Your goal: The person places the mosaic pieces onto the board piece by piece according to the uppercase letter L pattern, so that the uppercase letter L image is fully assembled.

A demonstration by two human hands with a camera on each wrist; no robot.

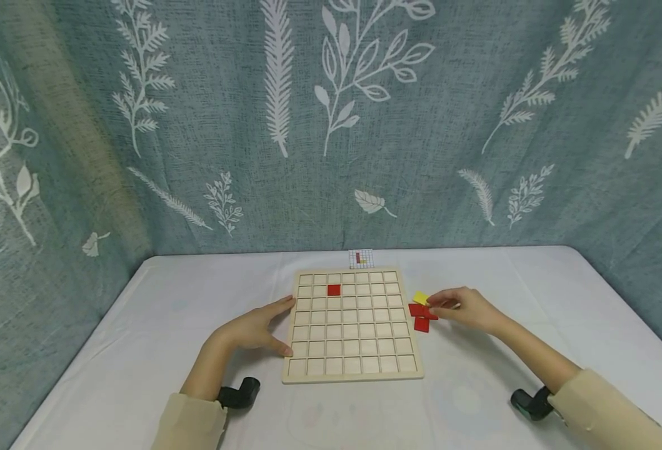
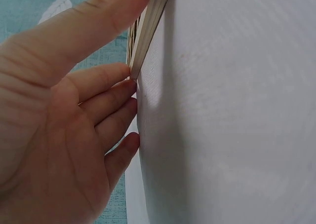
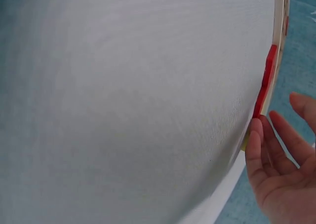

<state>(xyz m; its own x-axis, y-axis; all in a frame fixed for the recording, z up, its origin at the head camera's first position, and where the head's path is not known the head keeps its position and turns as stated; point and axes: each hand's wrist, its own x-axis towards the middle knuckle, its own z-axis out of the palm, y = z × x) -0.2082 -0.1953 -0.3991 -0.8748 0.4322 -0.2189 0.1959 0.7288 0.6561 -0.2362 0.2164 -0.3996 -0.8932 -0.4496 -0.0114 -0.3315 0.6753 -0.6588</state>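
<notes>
Left hand point(image 1: 254, 326), thumb and fingers spread wide, touching the left edge of the grid board point(image 1: 351, 329); right hand point(image 1: 468, 309), thumb and fingers narrowly apart, at the loose red tiles point(image 1: 417, 310) beside the board's right edge.

There is one board point(image 1: 353, 379), divided into seven rows of seven compartments, forty-nine in all. Four red tiles are visible: one red tile point(image 1: 334, 290) sits in a compartment, and three red tiles point(image 1: 422, 324) lie in a group beside the board; any hidden beneath these cannot be counted. Yellow tiles in sight number one point(image 1: 421, 298), making five visible tiles altogether. One printed card point(image 1: 361, 259) lies at the board's far edge. Two hands are present, one left hand point(image 1: 254, 328) and one right hand point(image 1: 471, 309), with two sleeves point(image 1: 190, 425) and two black wrist devices point(image 1: 240, 394). One counter point(image 1: 505, 275) carries everything.
</notes>
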